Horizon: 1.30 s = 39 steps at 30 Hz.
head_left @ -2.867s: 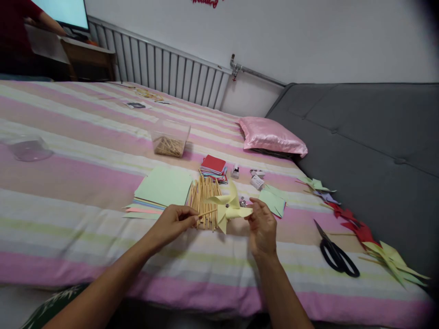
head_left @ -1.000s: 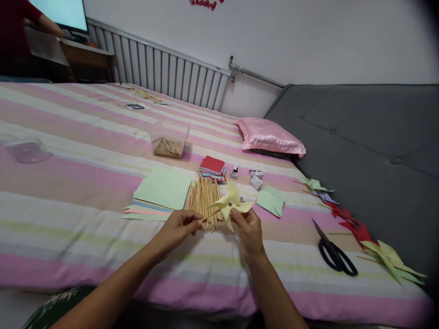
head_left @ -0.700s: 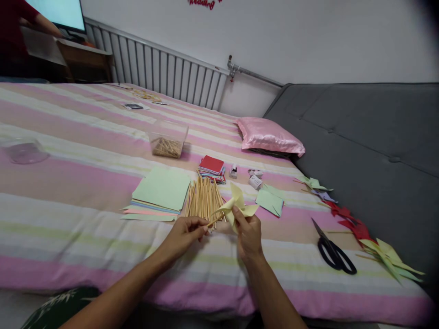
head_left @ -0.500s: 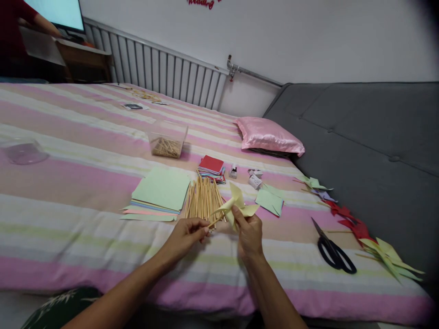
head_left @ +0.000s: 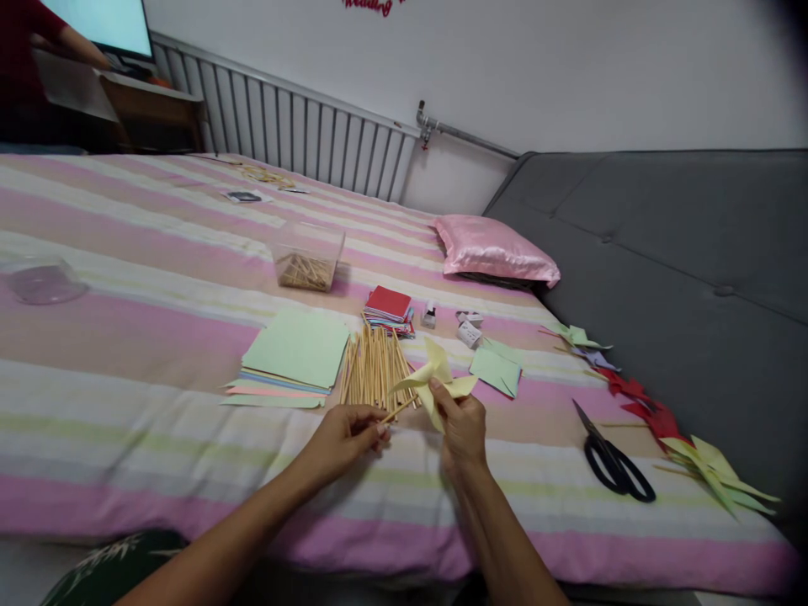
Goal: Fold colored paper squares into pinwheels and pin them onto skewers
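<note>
two hands (head_left: pixel 465 431) clamp one yellow pinwheel (head_left: pixel 435 364), left (head_left: pixel 344 439) on its stick (head_left: pixel 400 408), right (head_left: pixel 465 431) near its centre.

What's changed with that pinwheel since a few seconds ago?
The right hand moved from one tip of the pale-yellow paper pinwheel to near its centre; the pinwheel shifted slightly right. The left hand still holds its thin wooden stick; the black-handled metal scissors stayed put.

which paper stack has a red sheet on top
The small stack behind the loose sticks; the left stack and right stack both have green tops.
</note>
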### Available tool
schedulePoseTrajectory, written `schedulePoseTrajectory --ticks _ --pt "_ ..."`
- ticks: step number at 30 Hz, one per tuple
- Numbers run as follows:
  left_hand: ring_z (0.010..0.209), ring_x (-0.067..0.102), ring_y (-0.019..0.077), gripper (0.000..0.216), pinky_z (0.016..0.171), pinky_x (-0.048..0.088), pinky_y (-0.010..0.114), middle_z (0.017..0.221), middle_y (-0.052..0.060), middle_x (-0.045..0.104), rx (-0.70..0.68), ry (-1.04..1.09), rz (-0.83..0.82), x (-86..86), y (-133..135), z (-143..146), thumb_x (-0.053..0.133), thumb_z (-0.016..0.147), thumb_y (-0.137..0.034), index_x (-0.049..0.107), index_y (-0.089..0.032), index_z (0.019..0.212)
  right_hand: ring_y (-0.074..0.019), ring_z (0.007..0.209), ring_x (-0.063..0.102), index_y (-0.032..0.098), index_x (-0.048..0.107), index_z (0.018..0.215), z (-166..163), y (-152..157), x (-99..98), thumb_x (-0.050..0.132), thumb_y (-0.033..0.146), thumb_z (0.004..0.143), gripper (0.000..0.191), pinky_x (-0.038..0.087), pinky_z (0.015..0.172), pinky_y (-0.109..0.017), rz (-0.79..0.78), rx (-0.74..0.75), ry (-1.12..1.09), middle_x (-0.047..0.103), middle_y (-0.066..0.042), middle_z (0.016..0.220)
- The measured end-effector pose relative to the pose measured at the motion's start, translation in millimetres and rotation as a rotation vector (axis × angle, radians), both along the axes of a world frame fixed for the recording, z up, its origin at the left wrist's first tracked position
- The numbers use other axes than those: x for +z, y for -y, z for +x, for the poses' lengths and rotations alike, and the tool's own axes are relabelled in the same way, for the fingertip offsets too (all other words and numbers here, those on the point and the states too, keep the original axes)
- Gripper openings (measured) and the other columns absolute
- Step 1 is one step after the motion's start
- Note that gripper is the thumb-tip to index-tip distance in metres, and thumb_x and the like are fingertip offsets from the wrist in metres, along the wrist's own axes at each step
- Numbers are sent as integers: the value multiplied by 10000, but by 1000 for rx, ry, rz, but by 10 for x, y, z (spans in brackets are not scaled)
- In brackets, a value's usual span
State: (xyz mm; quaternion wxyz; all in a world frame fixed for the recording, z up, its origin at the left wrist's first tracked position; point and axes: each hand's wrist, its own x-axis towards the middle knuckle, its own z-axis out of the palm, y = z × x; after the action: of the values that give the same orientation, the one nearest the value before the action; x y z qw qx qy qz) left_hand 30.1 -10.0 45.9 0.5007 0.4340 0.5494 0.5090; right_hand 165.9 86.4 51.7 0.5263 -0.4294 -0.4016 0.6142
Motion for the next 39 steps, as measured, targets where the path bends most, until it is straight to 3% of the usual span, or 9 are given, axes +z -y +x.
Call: schedulePoseTrajectory --ticks 4,8,11,16,20,25,32,39 --pt "619 606 141 197 618 465 267 750 63 694 -24 -67 -1 -48 -10 -60 599 722 -280 680 -131 822 -98 511 510 100 636 685 7 -21 10 789 361 542 335 403 489 -220 37 28 13 624 -5 597" --pt "602 625 147 227 623 484 288 797 83 710 17 4 -25 -68 -17 -90 614 712 -307 666 -125 838 -118 633 592 123 655 847 30 -22 69 761 355 601 354 476 616 -246 72 107 -78 682 -35 761" --pt "590 634 148 228 614 486 288 802 89 717 44 30 -39 -32 -15 -89 625 710 -312 670 -128 838 -114 635 602 134 652 773 49 -22 110 761 346 603 293 492 655 -254 71 84 -92 673 -20 709" --pt "570 633 143 224 588 478 272 799 99 722 55 36 -49 28 -6 -76 642 698 -296 683 -126 838 -118 615 600 134 639 705 53 -17 125 765 349 596 272 497 659 -271 87 48 -64 664 -18 668" --pt "580 635 147 233 608 484 282 803 101 722 43 43 -51 11 -7 -77 642 696 -299 684 -120 838 -113 621 597 141 642 788 72 -35 117 753 350 615 294 473 618 -245 110 55 -80 676 -15 710" --pt "583 640 152 222 605 482 282 794 91 724 33 27 -47 6 -7 -81 640 689 -290 683 -123 828 -85 567 544 137 640 827 117 -93 94 740 338 634 296 431 573 -216 155 -39 -72 647 13 664" --pt "574 647 152 219 574 462 267 802 93 728 67 31 -65 61 -1 -65 637 693 -300 676 -126 820 -100 575 559 137 631 874 104 -74 89 739 344 623 343 432 570 -225 148 13 -28 632 4 704" --pt "602 655 159 295 526 410 238 831 100 730 130 42 -64 50 -14 -100 656 680 -362 667 -126 857 -110 595 594 147 587 991 104 -49 84 669 432 706 411 429 561 -218 129 61 -52 655 -27 775"
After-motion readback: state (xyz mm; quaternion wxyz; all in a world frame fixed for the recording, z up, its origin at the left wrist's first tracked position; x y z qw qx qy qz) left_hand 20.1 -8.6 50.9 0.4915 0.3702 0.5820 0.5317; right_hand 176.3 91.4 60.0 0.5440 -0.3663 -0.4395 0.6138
